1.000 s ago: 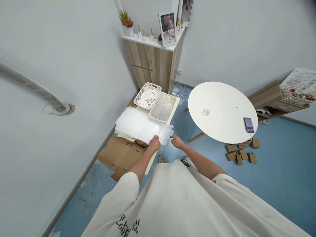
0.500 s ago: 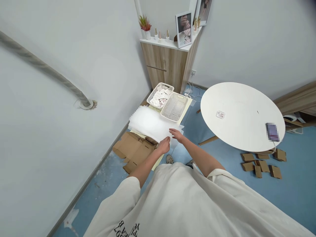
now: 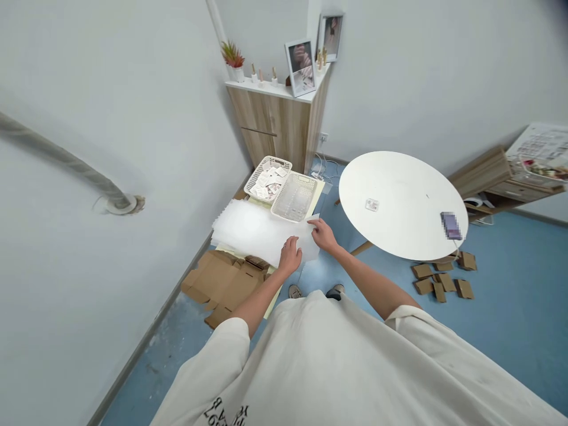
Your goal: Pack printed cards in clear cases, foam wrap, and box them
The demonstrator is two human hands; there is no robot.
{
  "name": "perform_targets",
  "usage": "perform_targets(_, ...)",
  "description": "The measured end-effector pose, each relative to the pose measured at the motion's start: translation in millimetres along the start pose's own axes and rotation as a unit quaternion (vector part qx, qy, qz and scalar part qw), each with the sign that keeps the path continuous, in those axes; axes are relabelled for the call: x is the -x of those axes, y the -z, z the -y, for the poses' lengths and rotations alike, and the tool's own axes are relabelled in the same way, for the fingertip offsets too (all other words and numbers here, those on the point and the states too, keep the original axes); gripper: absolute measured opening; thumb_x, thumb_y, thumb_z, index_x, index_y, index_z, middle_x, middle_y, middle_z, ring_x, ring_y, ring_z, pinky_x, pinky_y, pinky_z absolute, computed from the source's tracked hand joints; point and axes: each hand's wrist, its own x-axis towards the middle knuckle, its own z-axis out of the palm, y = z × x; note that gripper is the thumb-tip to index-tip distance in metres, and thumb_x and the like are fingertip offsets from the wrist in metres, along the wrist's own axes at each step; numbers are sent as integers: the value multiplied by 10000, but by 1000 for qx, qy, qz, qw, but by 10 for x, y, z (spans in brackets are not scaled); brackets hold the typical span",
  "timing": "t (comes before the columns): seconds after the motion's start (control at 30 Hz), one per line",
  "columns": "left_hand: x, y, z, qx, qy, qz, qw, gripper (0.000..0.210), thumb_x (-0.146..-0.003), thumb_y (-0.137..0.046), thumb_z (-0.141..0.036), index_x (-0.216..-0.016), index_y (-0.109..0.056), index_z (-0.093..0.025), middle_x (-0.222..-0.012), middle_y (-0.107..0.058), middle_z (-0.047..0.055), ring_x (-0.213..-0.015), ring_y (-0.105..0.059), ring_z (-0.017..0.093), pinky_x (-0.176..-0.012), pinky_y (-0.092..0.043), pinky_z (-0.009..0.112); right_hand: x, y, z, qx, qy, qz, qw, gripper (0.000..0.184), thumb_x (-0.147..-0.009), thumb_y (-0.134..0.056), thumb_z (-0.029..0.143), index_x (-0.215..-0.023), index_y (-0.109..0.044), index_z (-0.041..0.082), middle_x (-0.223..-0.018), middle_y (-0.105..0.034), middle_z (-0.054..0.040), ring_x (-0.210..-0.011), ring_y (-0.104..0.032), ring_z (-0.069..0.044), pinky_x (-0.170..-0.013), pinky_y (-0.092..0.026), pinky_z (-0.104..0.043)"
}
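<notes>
A stack of white, translucent sheets [image 3: 252, 228] lies in front of me, its left edges fanned out. My left hand [image 3: 290, 255] rests on the near right part of the stack, fingers stretched forward and slightly apart. At the right end, my right hand [image 3: 323, 235] pinches the corner of a sheet between thumb and fingers; that corner is slightly raised. Just beyond the sheets stand two white plastic baskets: the left basket [image 3: 287, 163] holds many small white printed packets, and the right basket [image 3: 295, 198] shows only its latticed bottom. Flattened brown cardboard [image 3: 222, 281] lies nearer me on the left.
A round white table [image 3: 399, 195] on the right bears a small clear-and-white packet [image 3: 371, 205] and a blurred purple device [image 3: 451, 225] with a cable. Several small brown boxes [image 3: 439, 281] lie on the blue floor. A wooden cabinet [image 3: 275, 121] fills the corner, near cables [image 3: 326, 168].
The camera view has swung to the right. My left hand has gone from closed fingers at the sheets' edge to stretched fingers on top; my right hand has closed on a sheet's corner.
</notes>
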Motion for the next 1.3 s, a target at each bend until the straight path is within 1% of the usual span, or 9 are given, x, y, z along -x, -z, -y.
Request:
perform_targets(0.1, -189, -184, -225, -1, -21, 34, 999, 501, -921, -446, -205, -1420, -408, -188, -1497, -404, 158, -1392, -397, 294, -1106, -381, 483, 64, 449, -212, -18, -39, -40, 998, 516, -832, -429, 170, -1309, -620, 222, -1218, -633, -77, -860, -619, -196, -857, -512, -352)
perform_targets(0.17, -315, -327, -385, -6, -36, 58, 998, 521, -929, -441, -229, -1445, -389, -183, -1530, -373, 159, -1420, -364, 296, -1124, -364, 485, 99, 733, -415, -31, -78, -85, 993, 518, -803, -452, 182, -1284, -639, 224, -1258, -635, -67, -942, -624, -217, -913, -507, -372)
perform_targets(0.4, -823, -911, -918, -41, -75, 130, 988, 549, -971, -389, -305, -1498, -336, -156, -1590, -299, 162, -1471, -286, 302, -1148, -333, 479, 143, 1549, -1434, -99, -219, -177, 954, 551, -751, -481, 234, -1269, -666, 207, -1329, -635, -47, -1201, -578, -253, -1047, -472, -415)
perform_targets(0.57, -1314, -1414, -1320, -69, -56, 159, 983, 565, -973, -390, -322, -1513, -316, -172, -1613, -269, 157, -1475, -278, 315, -1145, -325, 497, 53, 2074, -2208, -141, -273, -201, 930, 582, -736, -485, 228, -1290, -659, 182, -1352, -627, -62, -1261, -556, -250, -1094, -438, -418)
perform_targets(0.83, -2033, -2274, -2120, -100, 7, 176, 979, 571, -968, -407, -326, -1515, -319, -189, -1622, -251, 152, -1474, -279, 333, -1155, -302, 501, -144, 2926, -3306, -151, -321, -207, 912, 658, -748, -467, 245, -1390, -582, 157, -1265, -666, -94, -1160, -617, -270, -1062, -477, -428)
perform_targets(0.97, -2209, -2640, -2397, -119, 31, 181, 976, 588, -954, -422, -301, -1515, -317, -160, -1620, -253, 166, -1468, -288, 335, -1157, -303, 494, -139, 3146, -3836, -190, -371, -214, 884, 733, -730, -484, 230, -1460, -491, 153, -1422, -558, -112, -1258, -558, -256, -1087, -450, -408)
perform_targets(1.1, -2279, -2923, -2469, -138, 46, 208, 967, 604, -936, -446, -286, -1512, -321, -155, -1620, -252, 172, -1475, -282, 335, -1165, -296, 489, -20, 3197, -4259, -176, -425, -208, 863, 727, -739, -477, 220, -1461, -476, 133, -1454, -516, -130, -1317, -506, -254, -1114, -418, -403)
perform_targets(1.2, -2294, -3072, -2433, -158, 63, 253, 953, 595, -923, -466, -283, -1494, -353, -159, -1617, -262, 175, -1470, -297, 340, -1160, -305, 481, 122, 3211, -4416, -141, -431, -170, 875, 686, -763, -464, 227, -1445, -496, 160, -1415, -532, -131, -1292, -514, -264, -1094, -431, -417)
perform_targets(1.3, -2299, -3165, -2377, -181, 76, 292, 936, 579, -912, -478, -280, -1470, -387, -156, -1615, -258, 191, -1465, -308, 350, -1151, -314, 483, 245, 3233, -4421, -20, -415, -151, 897, 613, -803, -453, 229, -1408, -530, 172, -1512, -400, -152, -1362, -415, -312, -1113, -374, -481)
